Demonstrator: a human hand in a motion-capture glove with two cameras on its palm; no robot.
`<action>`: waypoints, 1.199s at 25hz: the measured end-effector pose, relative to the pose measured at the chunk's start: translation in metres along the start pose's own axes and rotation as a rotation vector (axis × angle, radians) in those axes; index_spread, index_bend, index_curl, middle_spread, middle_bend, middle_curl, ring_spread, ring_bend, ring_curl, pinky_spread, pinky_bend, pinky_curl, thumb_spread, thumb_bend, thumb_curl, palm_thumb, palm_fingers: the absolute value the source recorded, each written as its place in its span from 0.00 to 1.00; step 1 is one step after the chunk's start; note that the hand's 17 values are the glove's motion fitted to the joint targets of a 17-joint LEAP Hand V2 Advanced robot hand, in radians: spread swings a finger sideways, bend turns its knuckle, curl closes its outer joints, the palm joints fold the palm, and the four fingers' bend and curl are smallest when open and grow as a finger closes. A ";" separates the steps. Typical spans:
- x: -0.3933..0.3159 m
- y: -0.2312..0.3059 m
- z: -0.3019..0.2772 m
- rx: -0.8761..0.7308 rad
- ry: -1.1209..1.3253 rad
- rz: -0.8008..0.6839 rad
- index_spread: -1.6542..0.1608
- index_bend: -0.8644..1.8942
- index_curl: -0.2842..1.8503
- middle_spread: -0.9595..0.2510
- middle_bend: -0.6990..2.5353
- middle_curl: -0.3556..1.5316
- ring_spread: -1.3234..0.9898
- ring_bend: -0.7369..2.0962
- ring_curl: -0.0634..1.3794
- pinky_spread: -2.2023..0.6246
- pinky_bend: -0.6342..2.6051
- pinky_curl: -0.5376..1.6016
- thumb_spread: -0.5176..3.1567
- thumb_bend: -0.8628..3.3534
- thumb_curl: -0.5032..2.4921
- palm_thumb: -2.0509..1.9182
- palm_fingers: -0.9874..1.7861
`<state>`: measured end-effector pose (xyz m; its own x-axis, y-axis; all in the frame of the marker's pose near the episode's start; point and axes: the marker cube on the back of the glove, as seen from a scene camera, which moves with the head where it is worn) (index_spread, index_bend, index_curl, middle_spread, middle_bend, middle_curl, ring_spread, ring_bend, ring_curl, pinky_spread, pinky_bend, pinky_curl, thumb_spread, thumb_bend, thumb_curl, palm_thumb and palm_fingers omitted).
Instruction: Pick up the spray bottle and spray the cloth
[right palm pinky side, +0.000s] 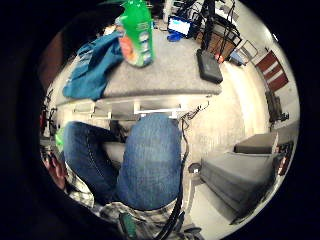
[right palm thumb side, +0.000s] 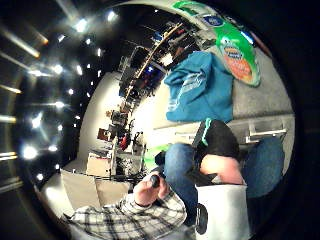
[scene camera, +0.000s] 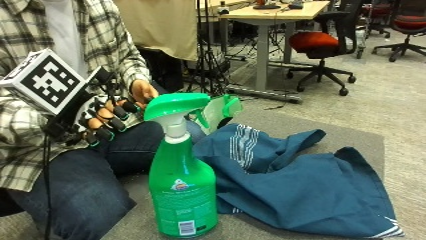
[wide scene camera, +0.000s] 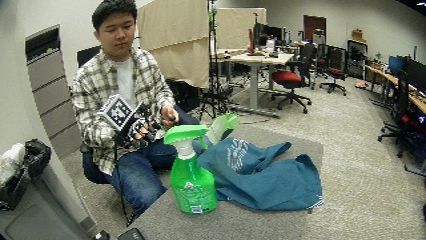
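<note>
Progress stands at the very start, judging by how things lie; nothing of the task looks done. At the left of the outside view the gloved right hand (scene camera: 100, 120) hangs over the person's lap, off the near-left edge of the table (scene camera: 373, 137), its fingers loosely curled round nothing and touching no task thing; the bare left hand (scene camera: 141, 91) sits just beside it, holding what seems a small dark object, too small to name; the two hands are close together but each apart from the bottle. Right of them, on the near part of the table, the green spray bottle (scene camera: 181, 185) stands upright and untouched, its trigger head pointing right, toward the cloth; a second green sprayer head (scene camera: 223, 110) shows just behind it, its body hidden. Further right the blue cloth (scene camera: 299, 185) lies crumpled on the table, its near-left edge at or just beside the bottle's base; I see no wet patch on it, though a damp spot would be hard to tell. Everything is left, as I judge it: reaching right to the bottle, closing round its neck, lifting it, aiming the nozzle at the cloth and squeezing the trigger.
</note>
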<state>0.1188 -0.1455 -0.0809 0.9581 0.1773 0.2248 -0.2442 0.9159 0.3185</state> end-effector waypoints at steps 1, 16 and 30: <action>0.005 -0.011 -0.001 0.014 -0.011 0.015 0.81 0.37 0.25 0.85 0.32 0.32 0.63 0.40 0.19 0.85 0.34 0.33 0.44 0.26 0.30 0.67 0.47; 0.055 -0.129 0.011 0.200 -0.218 0.050 0.80 0.37 0.27 0.83 0.30 0.34 0.59 0.41 0.23 0.85 0.33 0.34 0.44 0.24 0.32 0.69 0.51; 0.062 -0.187 0.018 0.144 -0.523 -0.036 0.77 0.38 0.29 0.74 0.28 0.35 0.56 0.40 0.24 0.83 0.32 0.35 0.42 0.22 0.33 0.71 0.55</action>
<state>0.2212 -0.3119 -0.1096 0.7730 -0.0895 0.6280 -0.2659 0.8531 0.4489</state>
